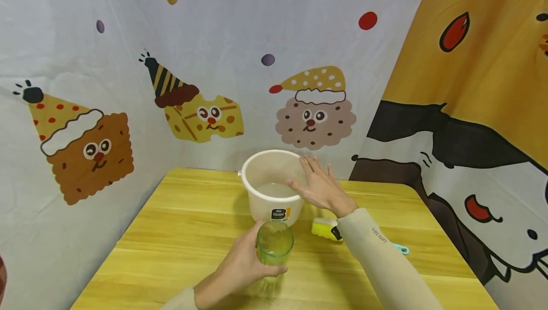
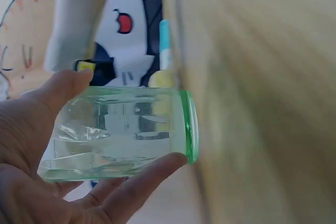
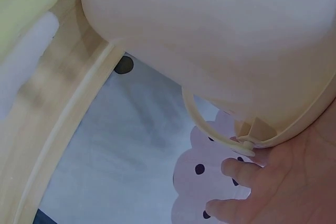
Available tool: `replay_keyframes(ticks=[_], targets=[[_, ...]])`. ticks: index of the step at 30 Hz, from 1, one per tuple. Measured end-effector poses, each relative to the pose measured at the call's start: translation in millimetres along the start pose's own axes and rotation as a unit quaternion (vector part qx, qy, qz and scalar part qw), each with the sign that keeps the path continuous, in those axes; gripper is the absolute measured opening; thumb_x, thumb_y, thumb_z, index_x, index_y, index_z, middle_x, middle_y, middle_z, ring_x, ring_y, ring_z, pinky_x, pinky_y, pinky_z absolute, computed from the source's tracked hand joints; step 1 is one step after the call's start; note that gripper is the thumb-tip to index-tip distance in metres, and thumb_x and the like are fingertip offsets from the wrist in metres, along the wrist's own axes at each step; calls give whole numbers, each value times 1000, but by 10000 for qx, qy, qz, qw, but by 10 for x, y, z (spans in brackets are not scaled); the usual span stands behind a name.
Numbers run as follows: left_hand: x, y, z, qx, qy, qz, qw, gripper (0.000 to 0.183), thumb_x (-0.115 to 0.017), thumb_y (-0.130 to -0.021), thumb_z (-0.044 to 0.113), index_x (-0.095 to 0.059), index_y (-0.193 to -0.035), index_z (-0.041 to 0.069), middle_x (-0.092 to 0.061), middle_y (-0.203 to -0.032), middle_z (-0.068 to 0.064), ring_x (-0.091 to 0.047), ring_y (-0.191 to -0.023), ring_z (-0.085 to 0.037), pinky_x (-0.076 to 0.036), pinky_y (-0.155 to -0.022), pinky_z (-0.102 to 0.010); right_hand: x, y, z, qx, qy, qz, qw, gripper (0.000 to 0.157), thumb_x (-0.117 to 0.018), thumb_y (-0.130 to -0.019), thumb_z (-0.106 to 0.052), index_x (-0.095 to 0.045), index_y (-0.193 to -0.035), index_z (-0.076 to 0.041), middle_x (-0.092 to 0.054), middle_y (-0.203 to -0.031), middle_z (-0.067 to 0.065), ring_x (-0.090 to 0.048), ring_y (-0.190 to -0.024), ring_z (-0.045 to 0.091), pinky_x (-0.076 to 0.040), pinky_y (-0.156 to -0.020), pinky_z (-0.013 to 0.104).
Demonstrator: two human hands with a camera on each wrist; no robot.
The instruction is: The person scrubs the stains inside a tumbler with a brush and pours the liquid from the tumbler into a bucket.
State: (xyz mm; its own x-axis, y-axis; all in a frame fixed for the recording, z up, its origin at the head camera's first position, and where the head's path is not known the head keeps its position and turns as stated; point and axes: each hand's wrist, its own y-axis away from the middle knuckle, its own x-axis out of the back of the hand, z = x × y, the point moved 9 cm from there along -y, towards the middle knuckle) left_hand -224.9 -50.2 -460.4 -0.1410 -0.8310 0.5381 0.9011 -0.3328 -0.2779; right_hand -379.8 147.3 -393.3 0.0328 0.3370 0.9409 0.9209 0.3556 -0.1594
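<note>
My left hand point(image 1: 241, 260) grips a clear, green-tinted drinking glass point(image 1: 275, 241) in front of the bucket. The left wrist view shows the thumb on one side of the glass point(image 2: 121, 132) and fingers along the other. Whether the glass holds liquid, I cannot tell. Behind it stands a cream plastic bucket point(image 1: 252, 196) with a label on its front and what looks like water at the bottom. My right hand point(image 1: 321, 187) lies against the bucket's right rim, fingers extended. In the right wrist view, the bucket's handle point(image 3: 207, 127) hangs near those fingers.
A yellow-and-white sponge point(image 1: 324, 229) lies on the wooden table point(image 1: 184, 234) right of the bucket, under my right forearm. The light-blue end of a handle point(image 1: 401, 249) shows beyond that sleeve. A cartoon-printed cloth point(image 1: 222, 24) hangs behind and beside the table.
</note>
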Motion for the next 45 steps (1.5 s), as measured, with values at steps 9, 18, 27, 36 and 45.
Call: replay_keyframes(ticks=[9, 18, 27, 36, 45], targets=[[418, -137, 299, -27, -188, 350, 9992, 122, -111, -77, 46, -46, -177, 25, -77, -152, 0, -79, -130, -22, -69, -105, -41, 9, -9, 3, 1, 3, -8, 10000, 108, -42, -112, -85, -19, -187, -11, -15, -197, 14, -12, -183, 46, -1, -144, 81], [850, -324, 497, -300, -400, 812, 9954, 111, -109, -81, 46, -51, -171, 18, -79, -148, -6, -81, -125, -27, -71, -94, -34, -9, -4, -9, 3, -101, -56, 9999, 103, -47, -114, -77, -18, -187, -10, -13, -197, 16, -10, -183, 47, 1, -144, 81], [1189, -586, 582, -363, -1063, 1171, 9867, 92, -107, -84, 47, -61, -157, 15, -74, -138, -11, -73, -117, -28, -69, -88, -43, -15, -6, 1, 26, -60, -19, 10000, 105, -44, -114, -81, -16, -187, -10, -14, -197, 17, -12, -183, 47, -2, -144, 82], [1383, -821, 620, -241, -1492, 1288, 9801, 99, -109, -82, 41, -57, -161, 12, -69, -145, -17, -71, -121, -36, -71, -92, -52, -29, 7, 7, 10, -123, -55, 9999, 104, -45, -114, -79, -16, -187, -11, -14, -196, 17, -11, -183, 47, 0, -144, 80], [1508, -1035, 662, -205, -2356, 1360, 9621, 101, -111, -79, 42, -56, -162, 21, -64, -153, -22, -72, -110, -38, -71, -86, -54, -21, 5, 12, -3, -175, -14, 9998, 104, -47, -114, -78, -16, -188, -11, -15, -197, 17, -10, -184, 46, -1, -144, 79]])
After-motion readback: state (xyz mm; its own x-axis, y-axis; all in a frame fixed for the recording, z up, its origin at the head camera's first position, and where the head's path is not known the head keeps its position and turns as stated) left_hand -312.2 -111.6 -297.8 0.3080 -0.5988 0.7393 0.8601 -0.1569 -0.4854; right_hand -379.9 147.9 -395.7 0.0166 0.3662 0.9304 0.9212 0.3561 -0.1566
